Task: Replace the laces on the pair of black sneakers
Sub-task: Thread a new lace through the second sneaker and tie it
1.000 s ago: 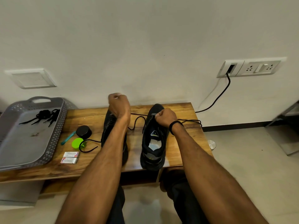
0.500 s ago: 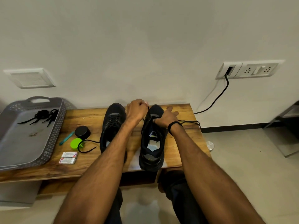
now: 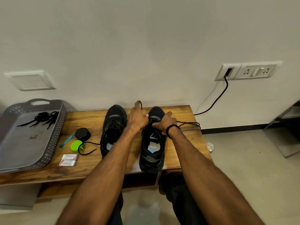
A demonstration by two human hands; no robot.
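Observation:
Two black sneakers stand side by side on a wooden bench point(image 3: 84, 168), toes toward the wall. The left sneaker point(image 3: 113, 124) is laced, and a loose lace tail point(image 3: 87, 150) curls off its left side. My left hand point(image 3: 138, 119) is between the toes and pinches a black lace point(image 3: 140, 104) that loops up over its raised finger. My right hand point(image 3: 165, 121) lies on top of the right sneaker point(image 3: 152, 151), fingers laid across its throat and thumb out. The other lace end point(image 3: 190, 123) trails right across the bench.
A grey perforated tray point(image 3: 24, 143) at the left holds a bundle of black laces point(image 3: 42, 117). Beside it lie a black round tin point(image 3: 82, 134), a green lid point(image 3: 75, 146), a teal tool point(image 3: 66, 140) and two small white packets point(image 3: 69, 159). A black cable point(image 3: 217, 98) hangs from the wall socket.
My left hand came from above the left sneaker over to the right sneaker's toe and now lifts the lace. My right hand opened from a fist and settled flat on the right sneaker.

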